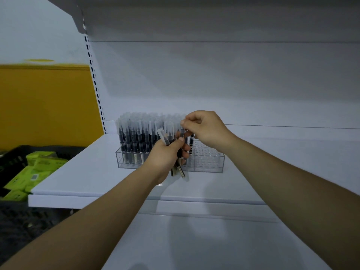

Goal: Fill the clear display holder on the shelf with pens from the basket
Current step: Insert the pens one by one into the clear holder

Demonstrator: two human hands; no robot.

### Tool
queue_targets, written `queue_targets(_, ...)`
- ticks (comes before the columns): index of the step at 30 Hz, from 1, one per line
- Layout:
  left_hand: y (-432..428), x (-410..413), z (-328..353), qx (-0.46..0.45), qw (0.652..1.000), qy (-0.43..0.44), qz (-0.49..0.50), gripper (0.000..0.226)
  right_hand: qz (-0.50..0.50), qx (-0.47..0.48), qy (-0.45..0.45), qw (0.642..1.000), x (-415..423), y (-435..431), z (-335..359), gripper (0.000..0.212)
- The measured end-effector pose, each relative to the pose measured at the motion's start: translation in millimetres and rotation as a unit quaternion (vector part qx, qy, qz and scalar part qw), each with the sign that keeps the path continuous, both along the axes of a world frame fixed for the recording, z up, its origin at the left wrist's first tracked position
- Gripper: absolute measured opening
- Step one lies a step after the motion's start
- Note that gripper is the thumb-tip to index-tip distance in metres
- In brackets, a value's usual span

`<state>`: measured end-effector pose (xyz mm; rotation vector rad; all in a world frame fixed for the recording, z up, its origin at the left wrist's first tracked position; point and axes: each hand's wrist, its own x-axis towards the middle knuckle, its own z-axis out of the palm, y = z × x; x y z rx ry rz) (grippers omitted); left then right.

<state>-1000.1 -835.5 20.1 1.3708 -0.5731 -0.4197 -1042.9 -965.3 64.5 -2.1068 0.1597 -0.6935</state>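
Grip: left hand (pixel 165 154) grips a bundle of black pens with frosted clear caps (pixel 178 170), caps up, as a ready supply; right hand (pixel 206 129) pinches the cap of one black pen (pixel 182 131) just above the bundle, probably to feed it in singly.
White metal shelf (pixel 87 172): under both hands, bearing the holder.
Black plastic basket (pixel 11 156): well left of and below the grip; green cardboard boxes (pixel 39 164) lie in it, and no loose pens can be made out.
Clear acrylic display holder (pixel 209 168): directly behind the grip, on the shelf.
Standing pens (pixel 136 137): left of the grip, upright, filling most of the holder.
Empty holes (pixel 208 152): right of the grip, judged the work remaining.
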Motion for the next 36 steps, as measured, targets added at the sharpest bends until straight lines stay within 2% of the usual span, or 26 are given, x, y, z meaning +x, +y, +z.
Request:
queue_targets(2,0,1,-1,0.001,1.000,0.002,0.004,0.018,-0.015,-0.001,-0.005,1.000,2,-2,0,0.006)
queue_targets(7,3,12,-3,0.037,0.997,0.000,0.070,0.018,-0.108,0.052,-0.094,0.988,5,-18,11,0.015)
queue_targets(12,2,16,-3,0.029,0.997,-0.001,0.072,0.018,-0.143,0.069,-0.121,0.980,13,-28,10,0.016)
queue_targets(17,7,20,-7,0.038,0.997,-0.019,0.063,0.018,-0.165,0.025,-0.143,0.976,13,-34,9,0.017)
queue_targets(20,6,23,-12,0.065,0.997,-0.027,0.036,0.015,-0.157,-0.006,-0.129,0.979,16,-32,4,0.018)
queue_targets(24,6,22,-12,0.073,0.997,-0.007,0.030,0.015,-0.147,-0.013,-0.114,0.983,22,-31,-6,0.009)
queue_targets(28,8,21,-10,0.047,0.998,-0.014,0.026,0.012,-0.137,-0.045,-0.083,0.986,26,-29,-15,0.016)
queue_targets(33,8,19,-11,0.024,0.999,0.027,0.021,0.010,-0.143,-0.058,-0.043,0.987,30,-28,-28,0.022)
queue_targets(36,8,18,-9,0.020,0.999,0.025,0.021,0.019,-0.146,-0.065,-0.019,0.987,31,-27,-27,0.022)
